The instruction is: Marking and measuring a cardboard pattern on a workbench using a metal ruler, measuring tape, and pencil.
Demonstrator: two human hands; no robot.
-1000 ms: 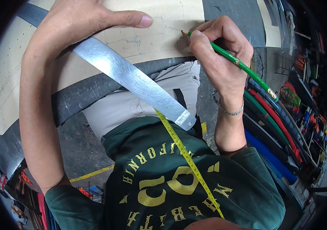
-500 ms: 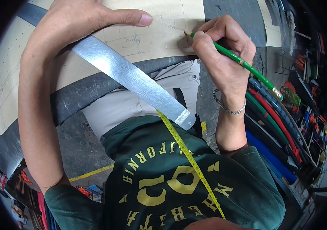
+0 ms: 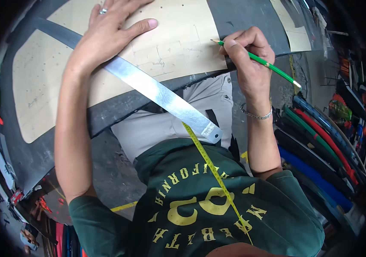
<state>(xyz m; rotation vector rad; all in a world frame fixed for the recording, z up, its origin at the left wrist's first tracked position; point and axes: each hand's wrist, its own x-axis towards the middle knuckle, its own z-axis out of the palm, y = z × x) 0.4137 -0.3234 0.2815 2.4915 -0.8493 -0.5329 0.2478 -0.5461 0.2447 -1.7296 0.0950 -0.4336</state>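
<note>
My left hand lies flat with fingers spread across a long steel ruler and the cream paper sheet beneath it. The ruler runs at a slant, its near end with a hole jutting past the table edge above my lap. My right hand grips a green pencil near its sharpened end. The pencil's tip is close to the sheet's right edge; whether it touches the paper, I cannot tell. Faint pencil lines and writing mark the sheet between my hands, along with scattered small dots.
The dark grey tabletop curves along its near edge. A second cream sheet lies at the far right. A yellow measuring tape hangs down my green shirt. Rolls of coloured material are stacked to the right on the floor.
The view has shifted, showing more of the table and the left hand's fingers. The pencil tip is now nearer the sheet's right edge. Both hands keep their holds.
</note>
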